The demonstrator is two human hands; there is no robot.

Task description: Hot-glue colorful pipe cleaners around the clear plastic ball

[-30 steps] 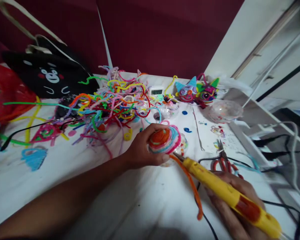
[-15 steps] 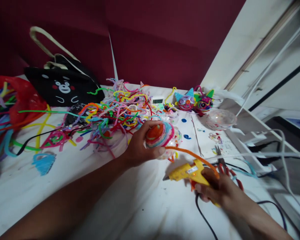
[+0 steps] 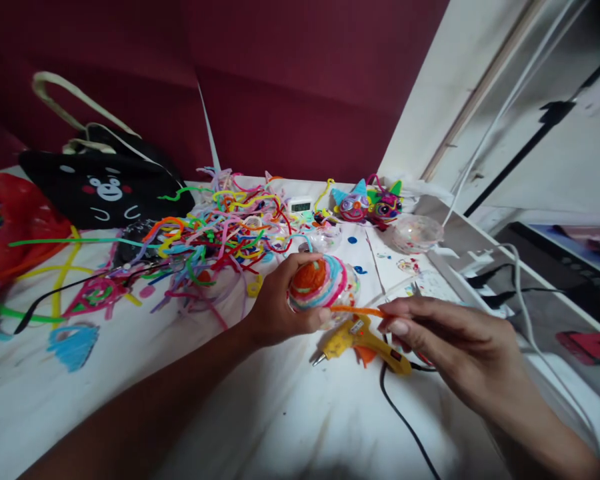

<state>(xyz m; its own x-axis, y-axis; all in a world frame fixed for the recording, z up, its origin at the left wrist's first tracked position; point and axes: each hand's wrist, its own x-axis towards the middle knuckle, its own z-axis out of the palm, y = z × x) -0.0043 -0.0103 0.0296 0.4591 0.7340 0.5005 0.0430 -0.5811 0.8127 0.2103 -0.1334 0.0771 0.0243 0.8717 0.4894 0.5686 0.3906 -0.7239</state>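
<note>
While left hand [image 3: 276, 313] grips the ball [image 3: 323, 283], right hand [image 3: 455, 340] pinches its orange strand [image 3: 355, 311], seemingly above the glue gun [image 3: 353, 338].

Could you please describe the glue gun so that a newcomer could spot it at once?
On the white table, look just in front of the wrapped ball in the left hand. The glue gun lies there on its side: the only yellow tool, trailing a black cord.
</note>
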